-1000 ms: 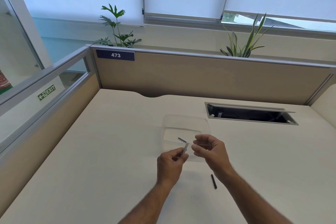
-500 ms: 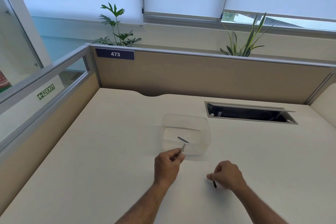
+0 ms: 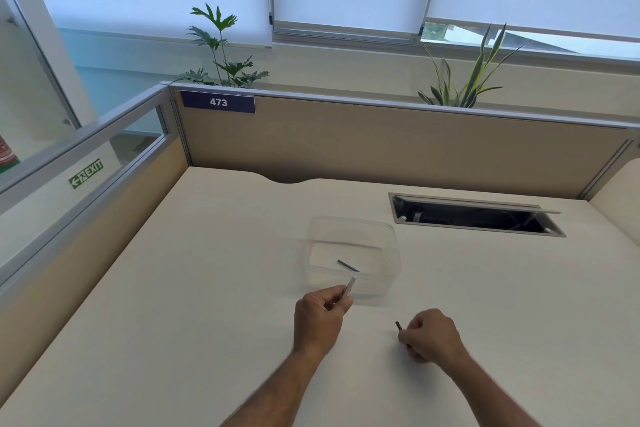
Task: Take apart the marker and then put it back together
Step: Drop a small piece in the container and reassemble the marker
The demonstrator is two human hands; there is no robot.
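On the cream desk top (image 3: 207, 288), the clear, square plastic tub (image 3: 389, 253) serves as the landmark. Just in front of its near wall, the left hand (image 3: 320, 317) pinches the pale, slim marker barrel (image 3: 349, 286) between thumb and curled fingers; the barrel's free end tilts up toward the tub. Inside the tub lies a thin dark marker piece (image 3: 347, 265), slanted on the floor. In front of the tub and to its right, the right hand (image 3: 429, 334) has its fingers curled around a short dark marker part (image 3: 398, 325), whose tip pokes out on the hand's left side, low over the desk. The two hands are well apart.
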